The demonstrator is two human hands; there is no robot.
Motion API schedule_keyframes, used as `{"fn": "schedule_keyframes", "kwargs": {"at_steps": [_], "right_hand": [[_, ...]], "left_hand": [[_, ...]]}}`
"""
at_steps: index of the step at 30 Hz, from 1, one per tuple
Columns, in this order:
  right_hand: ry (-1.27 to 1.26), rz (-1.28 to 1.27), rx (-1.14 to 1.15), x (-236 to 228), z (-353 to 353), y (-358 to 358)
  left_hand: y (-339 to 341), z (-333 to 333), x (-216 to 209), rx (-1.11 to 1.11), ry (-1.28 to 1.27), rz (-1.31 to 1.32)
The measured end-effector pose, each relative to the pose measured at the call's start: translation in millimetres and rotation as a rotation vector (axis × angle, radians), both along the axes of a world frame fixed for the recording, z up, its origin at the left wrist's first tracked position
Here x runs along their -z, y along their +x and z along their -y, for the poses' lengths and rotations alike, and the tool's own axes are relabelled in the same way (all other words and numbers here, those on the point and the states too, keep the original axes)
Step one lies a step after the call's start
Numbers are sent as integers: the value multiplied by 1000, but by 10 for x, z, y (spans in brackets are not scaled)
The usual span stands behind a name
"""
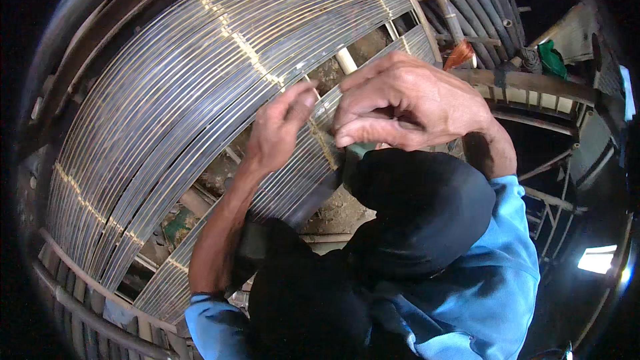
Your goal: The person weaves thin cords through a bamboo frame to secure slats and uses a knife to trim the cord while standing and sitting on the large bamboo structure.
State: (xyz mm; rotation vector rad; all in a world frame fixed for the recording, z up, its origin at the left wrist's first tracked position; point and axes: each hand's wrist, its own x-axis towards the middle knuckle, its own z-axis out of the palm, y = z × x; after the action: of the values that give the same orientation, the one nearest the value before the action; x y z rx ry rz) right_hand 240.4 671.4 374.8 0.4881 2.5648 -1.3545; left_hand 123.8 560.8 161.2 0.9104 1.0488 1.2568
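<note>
A broad mat of long, thin dark slats point(160, 87) with pale edges spreads before me, tied across by bands of pale lashing point(237, 40). A narrower strip of the same slats point(293, 183) lies nearer me, across a gap. At the mat's near edge, beside the lashing, my left hand point(275, 130) is closed, thumb against fingers. Over the narrow strip, my right hand point(413, 103) curls with its thumb pressed toward the folded fingers. Whatever either hand pinches is too small or hidden to make out.
Bamboo poles point(473, 7) are stacked at the far right, near a green cloth point(551, 60). A curved pole point(100, 317) borders the mat at lower left. Pale crosspieces point(345, 60) show in the gap. My dark-clothed knees point(427, 213) are close beneath my right hand.
</note>
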Motion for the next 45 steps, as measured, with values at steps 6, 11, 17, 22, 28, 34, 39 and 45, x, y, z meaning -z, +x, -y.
{"fn": "schedule_keyframes", "kwargs": {"at_steps": [6, 11, 17, 22, 28, 34, 39, 45], "right_hand": [[-68, -5, 208, 458, -493, 424], [-146, 103, 388, 1265, -924, 1084], [101, 301, 288, 2346, -774, 1348], [-52, 295, 227, 2760, -698, 1274], [-85, 267, 143, 2980, -735, 1310], [62, 338, 217, 2784, -727, 1513], [250, -9, 304, 2154, -652, 1811], [-109, -85, 272, 1427, -735, 1804]], "left_hand": [[-332, 23, -606, 1, 23, 213], [-329, 448, 267, -316, -447, -343], [354, -60, 649, -7, -253, -1123], [846, -324, 1101, 151, -260, -1223], [1103, -551, 1290, -57, -493, -707], [905, -504, 970, 91, -423, -853], [851, -494, 794, -26, -268, -376], [988, -422, 668, -88, -370, 147]]}}
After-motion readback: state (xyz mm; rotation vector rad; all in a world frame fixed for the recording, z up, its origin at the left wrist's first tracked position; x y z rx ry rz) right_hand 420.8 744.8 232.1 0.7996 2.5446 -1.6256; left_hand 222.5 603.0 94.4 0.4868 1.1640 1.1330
